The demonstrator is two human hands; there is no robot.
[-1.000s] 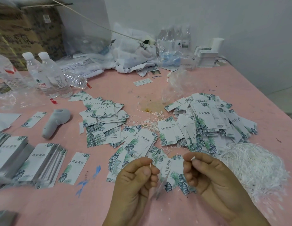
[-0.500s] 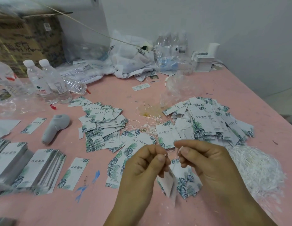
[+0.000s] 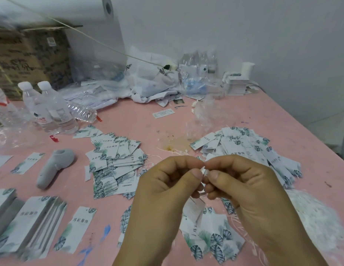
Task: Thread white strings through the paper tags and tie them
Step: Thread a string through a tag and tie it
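Both hands meet over the near middle of the pink counter [image 3: 234,112]; the left hand [image 3: 167,191] and the right hand [image 3: 250,191] each pinch, thumb against forefinger, a short white string [image 3: 204,170] whose ends show as a small bright scrap between the fingertips; a paper tag [image 3: 194,210] hangs below the pinch, blurred, so whether the string already passes through its hole cannot be told, though it looks likely. The tag is light, thin card, stiff enough to dangle flat but easy to crease or tear at the hole; the string is fine, limp and probably slick, so it wants holding close to its ends, with the knot drawn gently. Loose tags [image 3: 117,162] lie scattered to the left; another heap of tags [image 3: 250,148] sits behind the right hand; a fluffy pile of white strings [image 3: 317,223] lies at the right, just beside the wrist.
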